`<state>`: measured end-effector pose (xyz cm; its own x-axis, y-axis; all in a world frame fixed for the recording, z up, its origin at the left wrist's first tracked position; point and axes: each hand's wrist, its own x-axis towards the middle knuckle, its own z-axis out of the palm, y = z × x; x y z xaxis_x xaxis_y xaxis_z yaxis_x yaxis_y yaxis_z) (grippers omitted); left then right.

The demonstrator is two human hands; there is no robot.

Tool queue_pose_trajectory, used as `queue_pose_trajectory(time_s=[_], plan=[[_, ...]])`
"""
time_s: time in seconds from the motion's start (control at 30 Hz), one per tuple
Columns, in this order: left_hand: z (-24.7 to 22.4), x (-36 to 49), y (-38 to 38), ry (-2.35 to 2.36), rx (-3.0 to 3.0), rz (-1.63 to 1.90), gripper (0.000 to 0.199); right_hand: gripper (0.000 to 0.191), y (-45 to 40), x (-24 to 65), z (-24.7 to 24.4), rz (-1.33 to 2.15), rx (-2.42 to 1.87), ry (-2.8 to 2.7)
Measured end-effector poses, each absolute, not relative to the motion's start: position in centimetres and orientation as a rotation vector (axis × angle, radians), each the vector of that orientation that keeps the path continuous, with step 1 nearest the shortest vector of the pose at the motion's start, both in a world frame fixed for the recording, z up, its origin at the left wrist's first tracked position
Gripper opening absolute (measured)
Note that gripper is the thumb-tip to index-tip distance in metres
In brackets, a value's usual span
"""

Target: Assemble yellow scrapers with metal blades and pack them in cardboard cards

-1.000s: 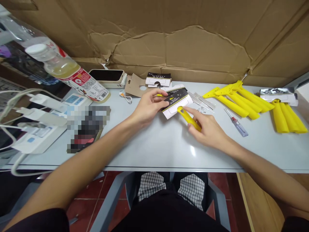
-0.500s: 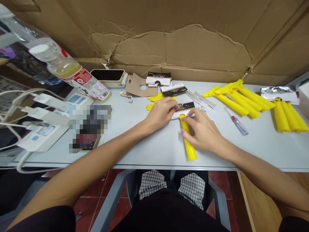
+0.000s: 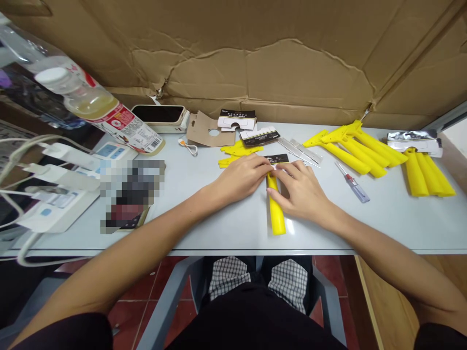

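Note:
A yellow handle [image 3: 276,214] lies on the table, its wide end toward me and its narrow end under my fingertips. A black-and-white card [image 3: 279,158] sits at that narrow end, partly covered by my hands. From the left, my left hand [image 3: 246,177] presses its closed fingertips on the card and the handle's top. On the other side, my right hand [image 3: 301,189] has its fingers at the card and its thumb against the handle's side. Fingers hide where card and handle meet.
Yellow flat parts [image 3: 239,148], another card [image 3: 259,136] and clear strips [image 3: 299,149] lie behind my hands. Yellow handles [image 3: 365,150], a screwdriver [image 3: 353,182] and carded handles [image 3: 425,172] are right. A bottle [image 3: 120,121], power strip [image 3: 65,204] and phone [image 3: 158,114] are left.
The yellow handle has turned more upright in view and its wide end has shifted left. My hands have come closer together over the card.

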<state>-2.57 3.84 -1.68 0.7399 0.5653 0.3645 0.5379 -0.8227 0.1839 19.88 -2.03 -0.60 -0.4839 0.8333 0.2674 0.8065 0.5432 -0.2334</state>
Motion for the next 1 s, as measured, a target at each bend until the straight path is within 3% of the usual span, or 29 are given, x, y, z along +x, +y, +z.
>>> queue_pose_trajectory(time_s=[0.27, 0.4, 0.57, 0.77, 1.0], plan=[[-0.2, -3.0, 3.0, 0.933, 2.810, 0.683, 0.035, 0.044, -1.9, 22.5, 0.2, 0.039, -1.218, -2.318], [0.8, -4.1, -0.2, 1.156, 2.745, 0.696, 0.043, 0.048, -4.4, 24.8, -0.5, 0.039, -1.252, -2.276], [-1.5, -6.1, -5.4, 1.472, 2.639, 0.485, 0.046, 0.051, -8.0, 26.2, -2.5, 0.035, -1.458, -2.301], [-3.6, -6.3, -6.9, 1.684, 2.511, 0.420, 0.061, 0.077, -8.4, 25.7, -2.5, 0.056, -1.799, -2.403], [-3.5, -6.0, -6.7, 1.654, 2.496, 0.422, 0.065, 0.081, -8.2, 25.6, -2.7, 0.056, -1.859, -2.452]])
